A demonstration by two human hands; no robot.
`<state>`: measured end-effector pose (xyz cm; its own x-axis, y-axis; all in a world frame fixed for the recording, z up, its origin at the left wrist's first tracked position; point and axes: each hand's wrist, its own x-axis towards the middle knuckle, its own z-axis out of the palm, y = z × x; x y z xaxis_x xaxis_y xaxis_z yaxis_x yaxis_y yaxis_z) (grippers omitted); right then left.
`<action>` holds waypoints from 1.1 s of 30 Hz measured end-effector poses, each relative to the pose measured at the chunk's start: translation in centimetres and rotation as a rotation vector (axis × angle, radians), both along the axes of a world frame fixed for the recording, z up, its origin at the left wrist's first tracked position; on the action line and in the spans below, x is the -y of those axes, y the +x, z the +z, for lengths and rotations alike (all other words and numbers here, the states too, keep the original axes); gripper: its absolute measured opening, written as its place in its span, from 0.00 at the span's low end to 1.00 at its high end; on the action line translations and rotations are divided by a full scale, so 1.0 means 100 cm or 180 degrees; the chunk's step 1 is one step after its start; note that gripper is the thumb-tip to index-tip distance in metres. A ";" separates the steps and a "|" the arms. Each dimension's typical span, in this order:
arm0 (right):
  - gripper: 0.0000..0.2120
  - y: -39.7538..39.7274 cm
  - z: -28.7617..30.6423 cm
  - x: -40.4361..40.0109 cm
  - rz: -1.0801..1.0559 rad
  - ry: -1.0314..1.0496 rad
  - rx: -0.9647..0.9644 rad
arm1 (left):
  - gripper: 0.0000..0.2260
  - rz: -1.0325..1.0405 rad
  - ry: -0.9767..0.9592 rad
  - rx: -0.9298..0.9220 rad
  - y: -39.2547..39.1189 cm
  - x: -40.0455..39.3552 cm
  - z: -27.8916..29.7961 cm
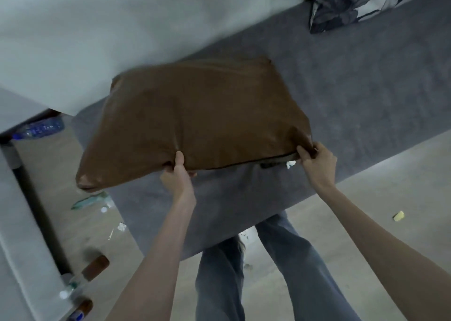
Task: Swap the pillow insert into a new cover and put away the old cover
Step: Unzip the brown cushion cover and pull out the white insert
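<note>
A plump brown pillow point(195, 120) in a leather-like cover lies on the grey sofa seat point(353, 96). My left hand point(179, 174) pinches the middle of its near edge, thumb on top. My right hand point(314, 160) grips the near right corner, where the dark zipper line ends. The zipper is parted a little by that corner, and a bit of white filling point(291, 164) shows under it. The pillow's near left corner hangs past the seat edge.
A floral black-and-white pillow point(361, 0) sits at the far right of the sofa. Plastic bottles point(39, 129), small brown jars point(95, 267) and scraps of litter lie on the floor at left. A yellow scrap point(398, 215) lies on the floor at right. My legs in jeans point(256, 272) stand against the seat front.
</note>
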<state>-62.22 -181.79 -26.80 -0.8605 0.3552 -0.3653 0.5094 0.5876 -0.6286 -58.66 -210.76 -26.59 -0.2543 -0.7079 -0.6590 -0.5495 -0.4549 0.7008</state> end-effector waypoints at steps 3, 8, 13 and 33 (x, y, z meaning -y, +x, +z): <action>0.11 0.000 0.046 0.000 0.0175 0.0170 -0.0339 | 0.08 -0.0071 -0.0308 -0.0290 -0.013 0.008 0.052; 0.16 -0.008 0.082 0.000 0.0365 0.0445 -0.0459 | 0.08 -0.0335 -0.0503 -0.0438 -0.025 0.017 0.090; 0.17 -0.032 0.071 0.001 0.0332 0.0361 -0.0003 | 0.09 -0.0840 -0.0479 -0.0452 -0.029 -0.002 0.075; 0.13 -0.061 0.066 -0.054 0.1201 0.0666 0.0295 | 0.21 -0.5621 -0.3247 -0.0904 -0.075 -0.185 0.050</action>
